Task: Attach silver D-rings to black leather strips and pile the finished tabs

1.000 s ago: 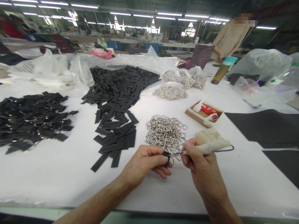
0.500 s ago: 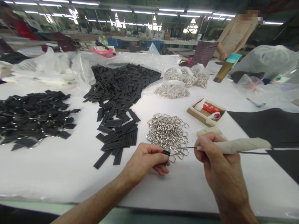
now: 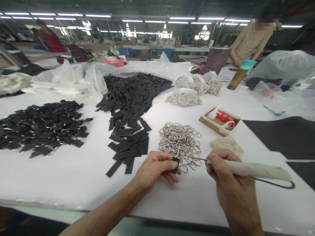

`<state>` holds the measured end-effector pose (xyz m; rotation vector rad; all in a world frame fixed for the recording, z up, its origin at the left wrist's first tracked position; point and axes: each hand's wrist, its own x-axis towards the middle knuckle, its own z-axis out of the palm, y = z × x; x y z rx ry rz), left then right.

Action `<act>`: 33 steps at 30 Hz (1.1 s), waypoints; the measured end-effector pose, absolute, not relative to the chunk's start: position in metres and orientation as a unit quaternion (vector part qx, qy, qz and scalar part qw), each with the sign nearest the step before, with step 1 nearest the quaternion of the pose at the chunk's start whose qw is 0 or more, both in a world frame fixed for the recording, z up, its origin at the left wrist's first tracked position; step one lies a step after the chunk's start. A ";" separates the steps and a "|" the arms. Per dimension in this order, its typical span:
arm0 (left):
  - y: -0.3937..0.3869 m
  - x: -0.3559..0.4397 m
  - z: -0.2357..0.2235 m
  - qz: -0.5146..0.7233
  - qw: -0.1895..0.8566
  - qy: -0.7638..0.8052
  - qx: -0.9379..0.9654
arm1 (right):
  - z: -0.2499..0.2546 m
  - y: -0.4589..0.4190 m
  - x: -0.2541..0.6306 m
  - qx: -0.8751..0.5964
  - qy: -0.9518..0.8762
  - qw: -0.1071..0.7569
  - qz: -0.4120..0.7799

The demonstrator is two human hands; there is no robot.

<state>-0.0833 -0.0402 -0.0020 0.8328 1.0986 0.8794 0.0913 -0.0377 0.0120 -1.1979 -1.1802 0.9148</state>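
My left hand (image 3: 155, 168) is closed, pinching a small folded black strip (image 3: 175, 162) with a metal ring (image 3: 183, 168) hanging from it. My right hand (image 3: 222, 172) grips a cloth-wrapped hook tool (image 3: 251, 169), whose thin wire tip points left into the near edge of the loose pile of silver D-rings (image 3: 180, 142). A pile of flat black strips (image 3: 130, 108) lies to the left of the rings. At far left lies a heap of black strips with rings fitted (image 3: 41, 126).
Bags of rings (image 3: 194, 88) sit behind the loose pile. A small cardboard tray (image 3: 219, 119) holds a glue tube. A pale lump (image 3: 226, 144) lies by my right hand. Black sheets (image 3: 283, 134) cover the right. A person (image 3: 248, 42) stands at the far right.
My right hand has drawn the tool away from the strip, to the right, and its handle now lies flatter. My left hand has kept its pinch on the strip.
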 end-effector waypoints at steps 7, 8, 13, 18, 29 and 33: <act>-0.042 -0.087 -0.002 0.412 0.673 0.485 0.377 | 0.019 -0.046 0.091 -0.553 -0.554 0.524 0.335; -0.043 -0.088 0.000 0.416 0.669 0.488 0.375 | 0.020 -0.047 0.091 -0.551 -0.554 0.528 0.334; -0.051 -0.106 0.017 0.440 0.634 0.508 0.383 | 0.001 -0.044 0.108 -0.532 -0.549 0.540 0.353; -0.067 -0.168 0.038 0.476 0.446 0.647 0.395 | -0.026 -0.035 0.126 -0.516 -0.544 0.497 0.437; -0.097 -0.244 0.032 0.347 -0.018 0.841 0.414 | -0.029 -0.042 0.102 -0.540 -0.609 0.484 0.322; -0.095 -0.200 0.016 0.259 0.061 0.770 0.580 | -0.027 -0.047 0.098 -0.530 -0.650 0.464 0.284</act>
